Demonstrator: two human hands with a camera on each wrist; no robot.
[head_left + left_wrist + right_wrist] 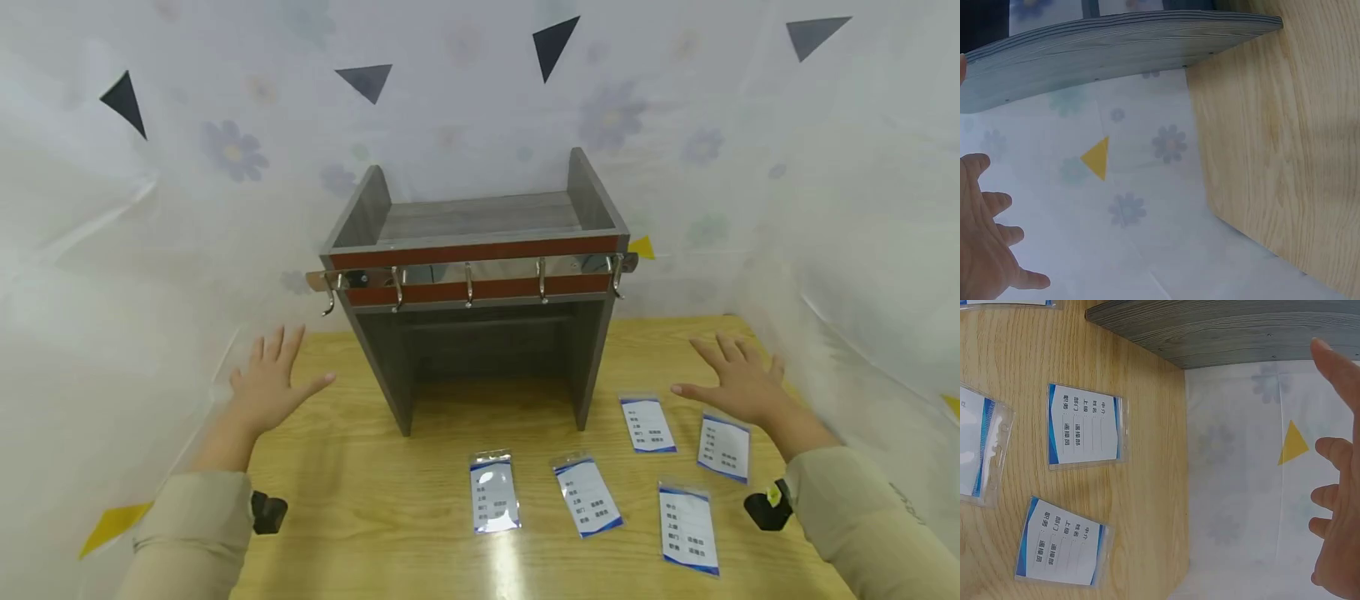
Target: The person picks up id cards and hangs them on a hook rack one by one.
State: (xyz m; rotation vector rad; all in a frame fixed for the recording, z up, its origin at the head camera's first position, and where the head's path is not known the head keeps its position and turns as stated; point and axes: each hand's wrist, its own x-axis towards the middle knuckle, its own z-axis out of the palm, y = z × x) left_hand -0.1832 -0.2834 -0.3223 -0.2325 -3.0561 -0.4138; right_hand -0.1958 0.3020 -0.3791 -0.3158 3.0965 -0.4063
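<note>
My left hand [265, 385] hovers over the left side of the table with its fingers spread, holding nothing. On the other side my right hand [738, 382] is held out the same way, above a badge in a clear sleeve [724, 447]. Between the hands stands a grey wooden shelf unit [495, 350] with a row of metal hooks [469, 285] across its front. Several more white-and-blue badges lie flat in front of it, among them one at the middle [495, 493], one beside it [588, 497], one near the shelf [648, 425] and one at the front right [688, 530].
The wooden table [360, 517] meets a white flowered sheet [465, 108] at the back and both sides. Dark and yellow triangles [116, 527] mark the sheet. The hook rail's ends [632, 262] jut past the shelf's sides.
</note>
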